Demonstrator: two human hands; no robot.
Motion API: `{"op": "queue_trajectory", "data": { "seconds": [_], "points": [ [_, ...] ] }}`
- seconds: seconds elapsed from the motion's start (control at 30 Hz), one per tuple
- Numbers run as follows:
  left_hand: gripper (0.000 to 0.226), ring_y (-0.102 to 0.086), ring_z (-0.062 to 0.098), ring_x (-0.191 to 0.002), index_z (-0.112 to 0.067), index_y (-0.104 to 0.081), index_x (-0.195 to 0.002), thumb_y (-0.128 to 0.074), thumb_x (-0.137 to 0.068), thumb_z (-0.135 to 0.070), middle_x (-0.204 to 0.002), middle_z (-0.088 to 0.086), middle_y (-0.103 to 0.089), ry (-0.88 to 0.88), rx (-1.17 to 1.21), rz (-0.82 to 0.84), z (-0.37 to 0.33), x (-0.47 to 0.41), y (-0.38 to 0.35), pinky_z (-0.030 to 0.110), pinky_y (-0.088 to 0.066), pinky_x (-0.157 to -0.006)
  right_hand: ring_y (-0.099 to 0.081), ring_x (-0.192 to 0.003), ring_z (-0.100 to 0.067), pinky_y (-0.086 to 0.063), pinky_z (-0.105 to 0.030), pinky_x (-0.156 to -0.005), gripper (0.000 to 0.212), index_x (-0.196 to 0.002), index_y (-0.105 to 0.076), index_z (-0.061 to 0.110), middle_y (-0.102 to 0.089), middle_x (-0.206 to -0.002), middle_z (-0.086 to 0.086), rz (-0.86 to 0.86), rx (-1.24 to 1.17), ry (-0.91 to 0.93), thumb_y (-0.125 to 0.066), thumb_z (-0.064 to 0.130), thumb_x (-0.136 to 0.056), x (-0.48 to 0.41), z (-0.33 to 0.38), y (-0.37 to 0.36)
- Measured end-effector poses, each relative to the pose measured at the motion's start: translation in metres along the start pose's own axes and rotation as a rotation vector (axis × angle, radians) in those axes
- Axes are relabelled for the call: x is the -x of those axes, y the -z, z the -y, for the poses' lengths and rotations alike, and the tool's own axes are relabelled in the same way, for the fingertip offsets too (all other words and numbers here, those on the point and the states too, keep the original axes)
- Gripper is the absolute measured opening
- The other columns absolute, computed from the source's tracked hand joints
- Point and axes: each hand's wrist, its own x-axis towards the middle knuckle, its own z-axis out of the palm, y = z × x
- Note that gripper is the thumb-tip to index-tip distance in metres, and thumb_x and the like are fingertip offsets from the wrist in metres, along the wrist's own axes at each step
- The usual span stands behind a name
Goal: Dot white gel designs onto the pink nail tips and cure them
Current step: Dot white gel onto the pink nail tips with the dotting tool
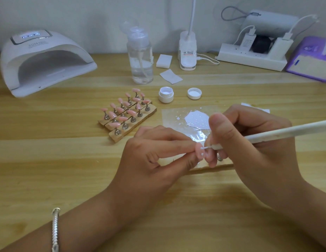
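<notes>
Head view looks down on a wooden bench (67, 160), where the left hand (155, 153) pinches one pink nail tip (200, 151) between thumb and forefinger. Those fingers are clamped on its edges and the rest are loosely curled behind. The tip sits close in front of the person, near the lower edge of a clear palette sheet (169, 115).

The right hand (249, 142) grips a white dotting tool (267, 134) like a pen, fingers closed round its shaft. The tool's fine end touches the upper part of the tip, and one small white dot shows lower on the pink surface. A smear of white gel (196, 119) lies on the sheet, just beyond both hands.

Left of the sheet, more pink tips stand on metal stems in wooden holder strips (127, 113). Beyond the sheet sit an open gel jar (166, 95) and, beside it, its lid (194, 93) lying upside down. At the far left stands the curing lamp (45, 59) — display lit, opening towards the person. A clear pump bottle (140, 57), wipes (171, 76) and a power strip (249, 59) line the back. A silver bracelet (55, 230) circles the left wrist.
</notes>
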Motion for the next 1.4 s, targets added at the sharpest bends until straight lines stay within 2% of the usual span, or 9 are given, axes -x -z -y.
{"op": "queue_trajectory", "data": {
  "seconds": [0.2, 0.53, 0.93, 1.17, 1.4],
  "points": [
    [0.008, -0.071, 0.016, -0.085, -0.020, -0.081, -0.089, -0.075, -0.084, -0.022, -0.086, -0.008, -0.076, 0.012, 0.012, -0.006, 0.0001, 0.0003, -0.0004, 0.055, -0.047, -0.077, -0.056, -0.040, -0.015, -0.044, -0.018, -0.048, 0.037, -0.062, -0.054, 0.005, -0.061, -0.049, -0.003, -0.012, -0.067, -0.026, -0.060, 0.022, -0.094, 0.0005, 0.0004, 0.0009],
    [0.007, -0.071, 0.016, -0.085, -0.020, -0.081, -0.088, -0.075, -0.085, -0.021, -0.085, -0.006, -0.076, 0.009, 0.029, 0.011, -0.0002, -0.0003, -0.0004, 0.055, -0.048, -0.079, -0.057, -0.041, -0.014, -0.046, -0.020, -0.048, 0.033, -0.062, -0.057, 0.007, -0.061, -0.050, 0.000, 0.002, -0.076, -0.032, -0.059, 0.021, -0.091, -0.0002, 0.0001, 0.0000],
    [0.007, -0.071, 0.015, -0.085, -0.022, -0.081, -0.088, -0.075, -0.086, -0.022, -0.086, -0.009, -0.075, 0.000, 0.012, 0.009, -0.0010, -0.0009, 0.0004, 0.054, -0.048, -0.078, -0.058, -0.042, -0.012, -0.045, -0.016, -0.050, 0.035, -0.063, -0.058, 0.005, -0.063, -0.052, 0.000, 0.022, 0.006, -0.021, -0.062, 0.017, -0.095, -0.0002, -0.0008, 0.0019],
    [0.008, -0.070, 0.012, -0.084, -0.022, -0.081, -0.088, -0.074, -0.086, -0.023, -0.085, -0.010, -0.075, -0.003, -0.009, 0.010, -0.0019, -0.0013, 0.0005, 0.053, -0.048, -0.078, -0.060, -0.042, -0.017, -0.048, -0.024, -0.048, 0.033, -0.063, -0.059, 0.007, -0.063, -0.052, 0.001, 0.020, -0.018, -0.029, -0.061, 0.022, -0.092, -0.0007, -0.0012, 0.0016],
    [0.007, -0.070, 0.012, -0.084, -0.022, -0.081, -0.088, -0.074, -0.085, -0.022, -0.085, -0.011, -0.075, -0.002, -0.006, 0.009, -0.0028, -0.0009, 0.0008, 0.053, -0.048, -0.079, -0.058, -0.042, -0.013, -0.045, -0.017, -0.050, 0.033, -0.062, -0.057, 0.010, -0.063, -0.052, -0.001, 0.027, -0.027, -0.025, -0.061, 0.022, -0.093, -0.0001, -0.0015, 0.0018]
  ]
}}
